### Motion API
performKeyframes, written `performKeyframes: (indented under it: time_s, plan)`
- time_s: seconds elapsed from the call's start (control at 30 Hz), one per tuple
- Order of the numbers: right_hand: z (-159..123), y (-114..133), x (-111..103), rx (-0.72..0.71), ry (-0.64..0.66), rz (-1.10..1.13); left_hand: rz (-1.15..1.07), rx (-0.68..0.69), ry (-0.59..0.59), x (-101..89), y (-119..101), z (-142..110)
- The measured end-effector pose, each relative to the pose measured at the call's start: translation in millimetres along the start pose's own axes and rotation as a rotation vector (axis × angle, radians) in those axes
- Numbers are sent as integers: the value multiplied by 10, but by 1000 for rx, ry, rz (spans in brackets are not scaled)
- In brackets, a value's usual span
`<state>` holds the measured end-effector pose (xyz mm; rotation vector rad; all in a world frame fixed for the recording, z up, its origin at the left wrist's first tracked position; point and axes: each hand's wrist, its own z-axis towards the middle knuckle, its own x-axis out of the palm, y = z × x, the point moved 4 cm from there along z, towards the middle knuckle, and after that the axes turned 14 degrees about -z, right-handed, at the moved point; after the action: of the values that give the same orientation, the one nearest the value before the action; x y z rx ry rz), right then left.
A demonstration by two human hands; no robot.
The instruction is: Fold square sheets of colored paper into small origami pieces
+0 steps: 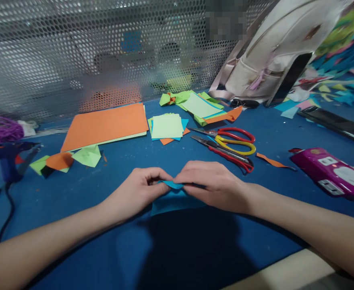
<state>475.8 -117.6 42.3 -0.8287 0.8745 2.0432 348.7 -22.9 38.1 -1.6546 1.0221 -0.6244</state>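
Observation:
A sheet of blue paper lies low over the table in front of me, its far edge folded up into a narrow flap. My left hand pinches that flap between thumb and fingers at its left end. Opposite it, my right hand grips the same edge, fingers on top and thumb below. Parts of the sheet are hidden under both hands. Beyond them sits a stack of small pale green, blue and orange paper squares. Scissors with red and yellow handles and red-handled pliers rest to its right.
Orange sheets and folded paper pieces lie at the left, near a blue glue gun with its cord. A purple power strip, a black phone and a pale backpack are at the right. A perforated metal panel stands behind.

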Motion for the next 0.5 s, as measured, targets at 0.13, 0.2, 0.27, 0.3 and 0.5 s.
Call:
performKeyframes:
  time_s: [0.13, 0.2, 0.27, 0.3, 0.5]
  plan:
    - [-12, 12, 4, -28, 15, -19, 24, 34, 5, -8, 4, -4]
    - [-15, 16, -4, -44, 7, -36, 19, 32, 5, -5, 9, -5]
    - [-18, 19, -16, -58, 1, -61, -3, 8, 1, 0, 13, -6]
    - [-20, 20, -22, -64, 3, -79, -17, -9, -2, 3, 15, -8]
    - [-26, 42, -22, -127, 78, -288, -41, -60, 24, 4, -8, -29]
